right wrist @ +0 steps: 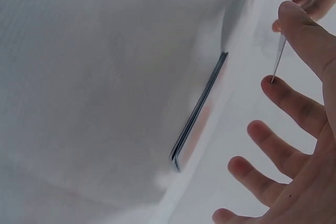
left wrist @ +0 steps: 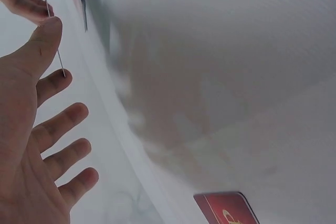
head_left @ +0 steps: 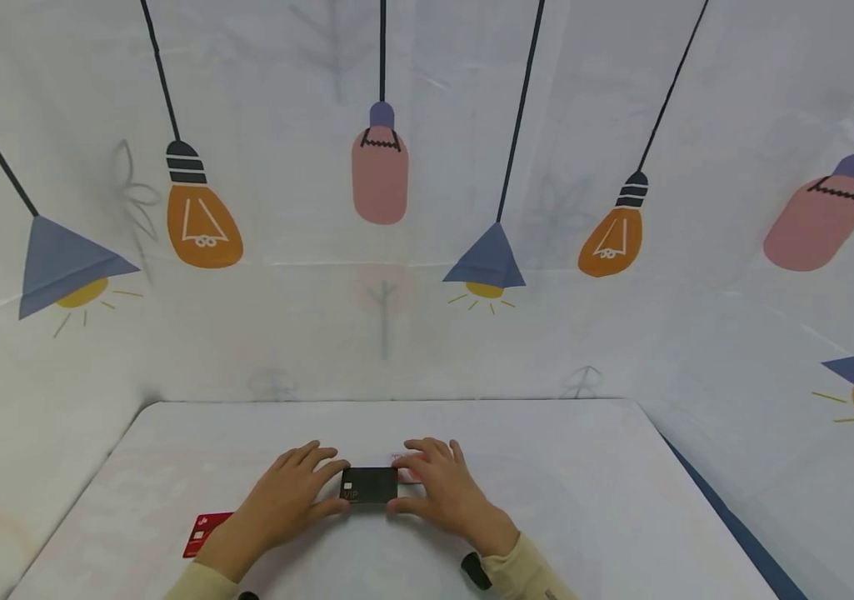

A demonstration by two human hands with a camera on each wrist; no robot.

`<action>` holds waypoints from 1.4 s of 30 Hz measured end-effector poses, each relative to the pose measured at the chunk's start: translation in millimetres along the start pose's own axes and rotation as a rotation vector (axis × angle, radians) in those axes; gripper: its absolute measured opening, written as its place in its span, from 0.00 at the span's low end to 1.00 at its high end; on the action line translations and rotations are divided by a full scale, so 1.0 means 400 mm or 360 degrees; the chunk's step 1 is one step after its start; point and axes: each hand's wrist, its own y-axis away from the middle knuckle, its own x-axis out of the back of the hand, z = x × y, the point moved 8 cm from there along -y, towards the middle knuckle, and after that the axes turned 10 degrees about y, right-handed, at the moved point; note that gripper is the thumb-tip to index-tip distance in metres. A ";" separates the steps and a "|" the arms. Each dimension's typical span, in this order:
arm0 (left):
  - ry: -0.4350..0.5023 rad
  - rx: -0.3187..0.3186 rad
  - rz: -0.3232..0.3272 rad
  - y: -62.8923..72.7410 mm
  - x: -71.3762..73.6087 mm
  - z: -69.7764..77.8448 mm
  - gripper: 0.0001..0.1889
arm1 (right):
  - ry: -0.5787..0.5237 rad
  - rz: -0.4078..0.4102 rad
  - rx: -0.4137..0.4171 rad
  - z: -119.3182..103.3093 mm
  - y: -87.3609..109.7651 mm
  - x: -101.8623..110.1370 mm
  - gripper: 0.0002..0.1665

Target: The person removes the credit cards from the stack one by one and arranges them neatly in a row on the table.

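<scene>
A black card [head_left: 372,482] marked VIP is held up by both hands, one at each short end. My left hand [head_left: 280,498] pinches its left end between thumb and index finger, the other fingers spread. At the right end, my right hand [head_left: 451,493] pinches it the same way. In both wrist views the card appears edge-on as a thin line. Behind the right hand lies a small stack of cards [right wrist: 198,111] on the table, its top pale red in the head view and partly hidden. A red card [left wrist: 228,209] lies left of the left forearm, which partly covers it.
The white table [head_left: 584,467] has rounded far corners. White fabric walls [head_left: 284,333] printed with hanging lamps enclose it on the back and sides. A dark wrist device [head_left: 476,572] sits at the right sleeve.
</scene>
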 end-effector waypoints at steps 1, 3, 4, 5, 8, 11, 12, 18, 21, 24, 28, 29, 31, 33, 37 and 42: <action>-0.0001 -0.0002 0.0008 0.003 0.005 0.000 0.29 | 0.0012 0.0008 0.0009 -0.004 -0.001 0.000 0.35; -0.0009 -0.0012 0.0020 0.009 0.012 0.001 0.29 | 0.0028 0.0013 0.0018 -0.011 -0.002 -0.001 0.35; -0.0010 -0.0018 0.0027 0.011 0.015 0.001 0.29 | 0.0032 0.0011 0.0021 -0.014 -0.003 -0.003 0.35; -0.0007 -0.0018 0.0030 0.014 0.018 -0.001 0.29 | 0.0039 0.0008 0.0023 -0.017 -0.004 -0.005 0.35; 0.0007 -0.0001 0.0029 0.027 0.020 -0.011 0.28 | 0.0044 -0.0008 0.0028 -0.028 -0.007 -0.013 0.34; 0.0028 0.0048 0.0012 0.044 0.021 -0.026 0.29 | 0.0045 -0.0021 0.0044 -0.043 -0.013 -0.018 0.34; 0.0032 0.0064 0.0008 0.051 0.022 -0.031 0.29 | 0.0048 -0.0022 0.0050 -0.049 -0.016 -0.019 0.34; 0.0066 0.0090 0.0030 0.085 0.032 -0.048 0.29 | 0.0093 -0.0018 0.0078 -0.079 -0.028 -0.033 0.33; 0.0087 0.0061 0.0048 0.099 0.036 -0.051 0.28 | 0.0118 -0.0007 0.0090 -0.092 -0.028 -0.039 0.32; 0.0109 0.0041 0.0059 0.111 0.040 -0.054 0.28 | 0.0145 0.0012 0.0115 -0.106 -0.030 -0.041 0.32; 0.0099 0.0033 0.0070 0.125 0.041 -0.063 0.28 | 0.0160 0.0008 0.0153 -0.125 -0.034 -0.046 0.31; 0.0091 0.0031 0.0075 0.128 0.041 -0.066 0.28 | 0.0167 0.0007 0.0162 -0.129 -0.035 -0.047 0.31; 0.0075 0.0033 0.0079 0.135 0.039 -0.071 0.28 | 0.0179 0.0008 0.0178 -0.137 -0.035 -0.049 0.31; 0.0064 0.0048 0.0072 0.143 0.038 -0.078 0.28 | 0.0210 0.0013 0.0193 -0.148 -0.037 -0.051 0.31; 0.0063 0.0108 0.0039 0.160 0.038 -0.091 0.29 | 0.0266 0.0000 0.0214 -0.170 -0.044 -0.055 0.32; 0.0063 0.0139 0.0043 0.177 0.040 -0.099 0.29 | 0.0298 -0.0041 0.0195 -0.188 -0.052 -0.060 0.32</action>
